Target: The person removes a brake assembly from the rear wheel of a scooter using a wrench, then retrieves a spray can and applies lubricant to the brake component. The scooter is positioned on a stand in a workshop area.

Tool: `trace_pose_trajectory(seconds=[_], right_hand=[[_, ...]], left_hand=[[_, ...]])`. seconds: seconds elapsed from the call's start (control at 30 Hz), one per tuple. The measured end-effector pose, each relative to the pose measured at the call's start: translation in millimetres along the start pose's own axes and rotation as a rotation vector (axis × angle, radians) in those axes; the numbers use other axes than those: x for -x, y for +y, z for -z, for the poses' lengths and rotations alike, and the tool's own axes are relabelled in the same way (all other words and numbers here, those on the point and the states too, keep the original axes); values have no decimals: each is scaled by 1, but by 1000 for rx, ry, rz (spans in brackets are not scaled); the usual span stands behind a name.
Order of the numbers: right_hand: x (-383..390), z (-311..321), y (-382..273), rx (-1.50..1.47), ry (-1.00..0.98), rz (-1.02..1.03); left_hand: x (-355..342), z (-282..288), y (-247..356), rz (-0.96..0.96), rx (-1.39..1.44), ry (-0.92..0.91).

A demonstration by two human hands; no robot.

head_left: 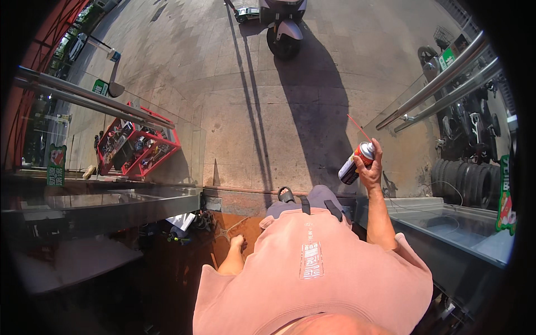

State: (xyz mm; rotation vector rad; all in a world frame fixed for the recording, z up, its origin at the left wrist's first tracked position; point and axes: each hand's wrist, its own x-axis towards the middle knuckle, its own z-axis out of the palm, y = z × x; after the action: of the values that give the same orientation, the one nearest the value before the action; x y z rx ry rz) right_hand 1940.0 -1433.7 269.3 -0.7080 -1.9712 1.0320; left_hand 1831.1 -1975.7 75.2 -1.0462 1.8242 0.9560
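My right hand [371,168] is raised at my right side and shut on a spray can [353,163] with a silver top. The can's thin red straw [358,127] points up and to the left, over the paved ground. My left hand [237,242] hangs low beside my pink shirt [312,268], above a dim floor with small items on it. Its fingers curl downward and I cannot tell whether anything is in them. A black sandal [287,195] shows at the doorway threshold in front of me.
Glass door panels with steel bar handles stand on the left [89,96] and the right [446,84]. A red rack of tools [137,148] sits outside on the left. A scooter [283,25] is parked ahead on the pavement. Stacked tyres [463,181] stand at the right.
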Motion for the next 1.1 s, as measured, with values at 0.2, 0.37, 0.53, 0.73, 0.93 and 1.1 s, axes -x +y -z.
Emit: trace_pose_trajectory(seconds=[0.2,0.37,0.53,0.73,0.93,1.1], right_hand=[[-90,-22,54,-136,137,-278],[-212,-62,175,34,194,-174],[-379,-118,262,34,82,-160],[-537,-197,297,-9,-146,61],[-630,-241,334,-110,-172,96],[-708,-258,356,100,-276,213]], left_hand=[[5,-94,366,-611,5,-102],[13,-239,540,-854,166,-240],[-10,-326,518,-630,-159,-82],[-2,-296,455,37,-435,-38],[-29,-419,657,77,-235,-25],[65,-528,890,-962,330,-553]])
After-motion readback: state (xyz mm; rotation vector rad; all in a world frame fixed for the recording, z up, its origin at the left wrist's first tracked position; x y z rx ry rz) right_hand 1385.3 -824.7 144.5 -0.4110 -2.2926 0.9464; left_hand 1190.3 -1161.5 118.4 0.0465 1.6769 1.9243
